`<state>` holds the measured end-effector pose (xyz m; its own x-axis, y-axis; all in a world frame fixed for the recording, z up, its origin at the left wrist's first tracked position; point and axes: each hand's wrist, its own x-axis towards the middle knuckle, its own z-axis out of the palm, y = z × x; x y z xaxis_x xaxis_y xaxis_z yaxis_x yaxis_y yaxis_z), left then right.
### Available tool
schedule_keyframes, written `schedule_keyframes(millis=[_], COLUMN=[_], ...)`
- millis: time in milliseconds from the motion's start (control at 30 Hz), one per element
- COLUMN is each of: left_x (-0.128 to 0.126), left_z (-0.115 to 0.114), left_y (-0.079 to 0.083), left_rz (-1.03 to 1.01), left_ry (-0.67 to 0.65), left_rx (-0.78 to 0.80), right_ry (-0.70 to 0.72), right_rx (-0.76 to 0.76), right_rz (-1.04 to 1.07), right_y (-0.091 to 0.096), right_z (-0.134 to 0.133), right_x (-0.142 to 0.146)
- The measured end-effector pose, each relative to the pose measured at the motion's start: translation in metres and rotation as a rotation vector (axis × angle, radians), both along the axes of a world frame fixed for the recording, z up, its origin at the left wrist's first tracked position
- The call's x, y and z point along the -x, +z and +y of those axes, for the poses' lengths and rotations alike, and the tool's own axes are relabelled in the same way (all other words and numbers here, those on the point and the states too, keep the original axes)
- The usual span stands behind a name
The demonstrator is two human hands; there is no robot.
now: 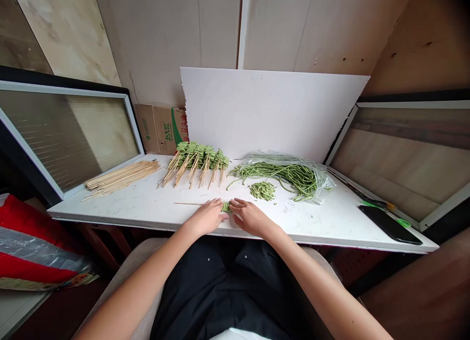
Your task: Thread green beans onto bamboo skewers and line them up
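Observation:
My left hand and my right hand rest on the white table near its front edge, fingers bent and pressed from both sides on a small row of cut green bean pieces. A thin bamboo skewer lies on the table, running left from that row under my left fingers. Beyond my right hand lies a small heap of cut bean pieces. Behind it, long green beans spill from a clear plastic bag.
Finished bean skewers are stacked at the back centre. Bare skewers lie in a bundle at the left. A black phone and green-handled scissors lie at the right. A white board and a cardboard box stand behind.

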<state>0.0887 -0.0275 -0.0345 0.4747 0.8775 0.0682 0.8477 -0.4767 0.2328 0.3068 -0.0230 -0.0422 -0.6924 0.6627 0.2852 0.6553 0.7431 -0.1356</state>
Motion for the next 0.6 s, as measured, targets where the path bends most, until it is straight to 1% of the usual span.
schedule_keyframes(millis=[67,133,267,400,500,600], left_x=[0.002,0.006,0.006,0.006,0.013,0.024], left_z=[0.002,0.004,0.004,0.003,0.003,0.004], left_y=[-0.005,-0.008,-0.012,-0.01,-0.002,0.008], left_rz=[0.041,0.056,0.057,0.09,0.079,0.022], left_ry=[-0.011,-0.02,-0.03,-0.036,-0.051,-0.041], left_rx=[0.073,0.116,0.156,0.189,0.225,0.258], right_ry=[-0.045,-0.098,-0.116,-0.118,-0.105,-0.055], right_rx=[0.094,0.185,0.289,0.313,0.304,0.238], right_rz=[-0.128,-0.208,-0.245,-0.224,-0.182,-0.147], right_y=[-0.001,-0.002,-0.002,-0.001,0.0,-0.001], right_z=[-0.005,-0.01,-0.013,-0.011,-0.01,-0.008], right_x=[0.002,0.003,0.005,0.005,0.005,0.005])
